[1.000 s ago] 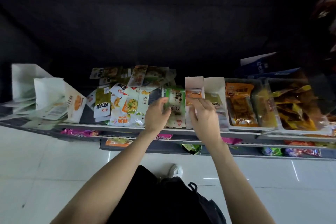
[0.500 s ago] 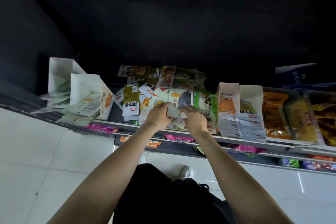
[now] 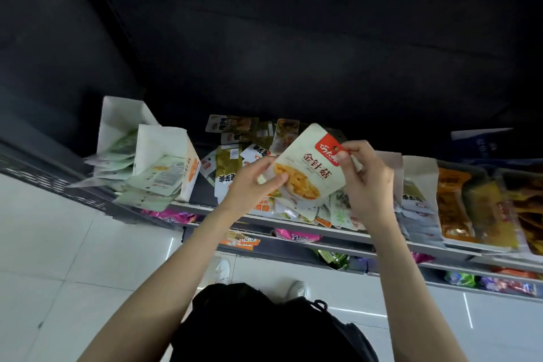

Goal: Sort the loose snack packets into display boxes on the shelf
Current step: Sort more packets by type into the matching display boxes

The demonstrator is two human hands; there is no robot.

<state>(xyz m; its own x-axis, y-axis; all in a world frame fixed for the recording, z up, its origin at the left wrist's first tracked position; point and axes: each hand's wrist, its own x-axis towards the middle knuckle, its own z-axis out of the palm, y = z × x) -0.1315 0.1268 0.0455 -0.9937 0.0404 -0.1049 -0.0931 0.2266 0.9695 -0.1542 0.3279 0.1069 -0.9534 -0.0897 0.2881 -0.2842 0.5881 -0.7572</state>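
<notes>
- Hands are raised above the shelf edge [image 3: 293,222], and one white snack packet [image 3: 308,167] with a red corner label and a picture of yellow food is held between them, tilted, clear of the heap beneath.
- The packet's lower left edge is pinched by the left hand [image 3: 249,182], thumb on the printed face and the other fingers curled behind it.
- Its upper right corner, at the red label, is pinched by the right hand [image 3: 365,176] between thumb and curled fingers; what looks like a second small white packet may be tucked under those fingers, though this cannot be told for sure.
- A loose pile of packets [image 3: 252,156], white, green and yellow, is spread over the middle of the shelf, under and beyond the held packet.
- Two white display boxes [image 3: 164,141] are seen at the left, open-topped, with pale green packets [image 3: 120,153] spilling out of them toward the near edge.
- Further white boxes [image 3: 417,170] holding stacked grey-white packets are set just right of the right hand, and clear trays of orange and yellow packets [image 3: 458,206] are placed beside them at the far right.
- Pink, orange and green packets are laid on a lower shelf [image 3: 293,250] nearer the white tiled floor [image 3: 58,258].
</notes>
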